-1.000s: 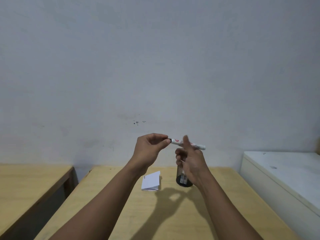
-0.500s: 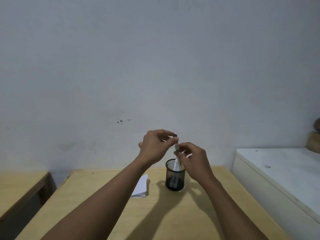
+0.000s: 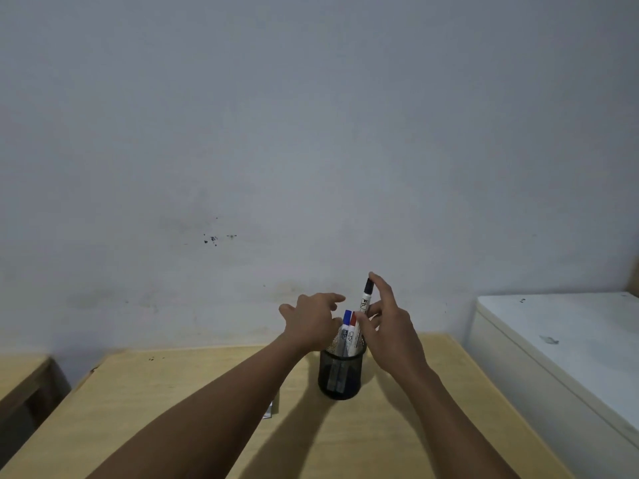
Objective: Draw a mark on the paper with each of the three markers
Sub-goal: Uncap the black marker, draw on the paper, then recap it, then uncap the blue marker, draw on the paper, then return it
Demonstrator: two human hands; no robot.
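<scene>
The black-capped marker point(image 3: 366, 299), held level between both hands a second ago, now stands upright at lower centre, pinched by the right hand point(image 3: 390, 335) above the mesh cup point(image 3: 340, 375), while the left hand point(image 3: 311, 323) has spread free, suggesting it's being returned.

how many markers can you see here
3. A blue-capped marker and a red-capped marker stand in the black mesh cup; a black-capped marker is held upright by the right hand above it. None seems hidden.

Dim, even light — soft arm shadows on table point(image 3: 173, 392), hands slightly blurred.
</scene>
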